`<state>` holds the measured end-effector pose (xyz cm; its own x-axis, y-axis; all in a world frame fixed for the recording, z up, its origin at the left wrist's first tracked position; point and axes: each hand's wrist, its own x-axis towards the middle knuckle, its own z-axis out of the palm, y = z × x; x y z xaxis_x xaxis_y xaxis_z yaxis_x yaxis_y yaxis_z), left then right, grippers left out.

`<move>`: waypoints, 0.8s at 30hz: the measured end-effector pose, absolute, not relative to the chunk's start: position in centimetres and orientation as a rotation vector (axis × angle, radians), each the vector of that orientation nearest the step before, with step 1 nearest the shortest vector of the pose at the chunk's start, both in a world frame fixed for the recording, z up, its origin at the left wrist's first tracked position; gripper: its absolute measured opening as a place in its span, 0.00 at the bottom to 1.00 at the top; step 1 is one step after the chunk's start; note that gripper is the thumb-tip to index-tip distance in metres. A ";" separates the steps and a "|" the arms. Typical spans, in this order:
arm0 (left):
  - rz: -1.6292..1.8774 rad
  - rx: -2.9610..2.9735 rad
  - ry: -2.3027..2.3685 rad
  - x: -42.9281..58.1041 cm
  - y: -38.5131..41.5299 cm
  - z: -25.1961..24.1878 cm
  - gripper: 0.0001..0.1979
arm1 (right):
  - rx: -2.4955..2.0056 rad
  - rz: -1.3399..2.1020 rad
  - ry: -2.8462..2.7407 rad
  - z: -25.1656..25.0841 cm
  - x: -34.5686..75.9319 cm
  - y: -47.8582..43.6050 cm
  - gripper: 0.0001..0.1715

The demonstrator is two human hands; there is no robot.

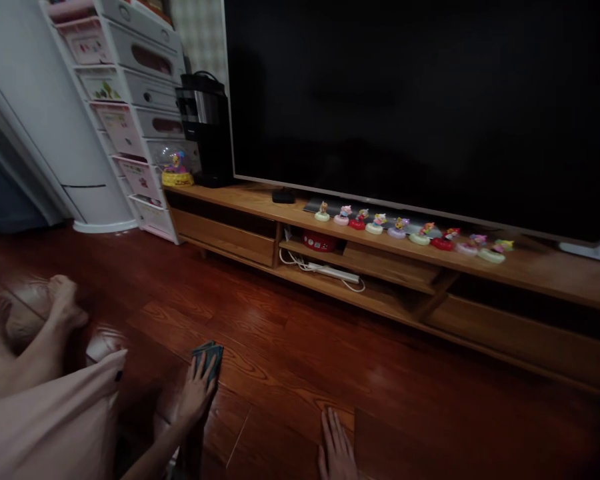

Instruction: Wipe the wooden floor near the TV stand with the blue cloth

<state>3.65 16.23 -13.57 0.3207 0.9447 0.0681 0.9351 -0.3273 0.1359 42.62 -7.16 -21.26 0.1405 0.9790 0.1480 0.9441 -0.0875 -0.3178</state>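
My left hand point(198, 392) reaches down to the floor at the lower left of centre and holds a folded dark teal cloth point(205, 349) against the boards. Its fingers lie over the cloth, slightly apart, and the cloth's edges show beyond the fingertips. Further right, at the bottom edge, my right hand point(337, 448) rests open and flat on the glossy red-brown wooden floor point(280, 373). Its fingers are stretched out, the thumb sits a little apart on the left, and nothing is in it. The right wrist is out of view.
A low wooden TV cabinet point(230, 245) spans the far side, carrying a large television point(410, 100) and a row of several small figurines point(401, 227). A power strip point(334, 273) lies on its lower shelf. Drawers point(125, 127) stand left; bare feet point(63, 300) are lower left.
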 end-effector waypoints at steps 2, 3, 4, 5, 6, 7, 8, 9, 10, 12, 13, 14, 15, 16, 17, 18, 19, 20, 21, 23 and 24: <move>0.259 2.535 1.735 6.5 14.4 -14.0 0.29 | -2.106 0.153 -1.836 -21.2 42.5 -7.3 0.38; 0.265 2.541 1.714 8.1 13.3 -14.3 0.29 | -2.112 0.150 -1.824 -21.1 42.4 -7.4 0.38; 0.257 2.565 1.650 9.8 12.2 -14.5 0.31 | -2.113 0.148 -1.817 -21.0 42.3 -7.4 0.38; 0.254 2.609 1.532 11.4 11.3 -14.8 0.33 | -2.111 0.148 -1.815 -21.0 42.2 -7.4 0.38; 0.252 2.660 1.387 12.8 10.4 -14.9 0.35 | -2.109 0.149 -1.817 -20.9 42.1 -7.5 0.38; 0.243 2.706 1.236 14.1 9.9 -15.0 0.37 | -2.110 0.152 -1.820 -20.8 42.0 -7.5 0.38; 0.236 2.738 1.107 15.1 9.6 -15.0 0.39 | -2.112 0.154 -1.819 -20.8 41.9 -7.6 0.38; 0.225 2.756 1.019 16.0 9.7 -14.8 0.40 | -2.116 0.153 -1.814 -20.7 41.7 -7.6 0.38; 0.214 2.761 0.975 16.6 10.2 -14.5 0.40 | -2.121 0.149 -1.804 -20.5 41.6 -7.6 0.38; 0.198 2.740 1.014 17.3 12.1 -13.6 0.39 | -2.130 0.144 -1.781 -20.1 41.2 -7.7 0.39; 0.194 2.722 1.072 17.4 13.4 -13.0 0.38 | -2.137 0.143 -1.769 -19.9 41.0 -7.8 0.40; 0.195 2.697 1.151 17.2 14.9 -12.4 0.36 | -2.143 0.143 -1.758 -19.6 40.8 -7.8 0.40; 0.200 2.665 1.264 16.8 16.5 -11.9 0.34 | -2.149 0.143 -1.750 -19.4 40.7 -7.9 0.40; 0.190 2.626 1.389 16.0 18.0 -11.4 0.32 | -2.149 0.141 -1.746 -19.3 40.6 -7.9 0.40; 0.170 2.579 1.521 15.0 19.5 -11.1 0.31 | -2.144 0.139 -1.744 -19.3 40.6 -7.9 0.40; 0.143 2.523 1.652 13.6 20.7 -10.8 0.30 | -2.132 0.138 -1.747 -19.3 40.7 -7.9 0.40; 0.120 2.465 1.773 12.1 21.7 -10.8 0.29 | -2.117 0.139 -1.753 -19.4 40.7 -7.9 0.40; 0.105 2.413 1.875 10.3 22.3 -10.9 0.28 | -2.105 0.141 -1.758 -19.5 40.8 -7.8 0.40; 0.107 2.378 1.956 8.6 22.7 -11.1 0.28 | -2.098 0.145 -1.759 -19.7 40.9 -7.8 0.40; 0.152 2.380 2.036 5.5 22.6 -11.9 0.28 | -2.102 0.154 -1.756 -19.8 41.0 -7.8 0.41; 0.182 2.387 2.058 4.4 22.2 -12.3 0.28 | -2.111 0.158 -1.752 -19.7 40.9 -7.8 0.40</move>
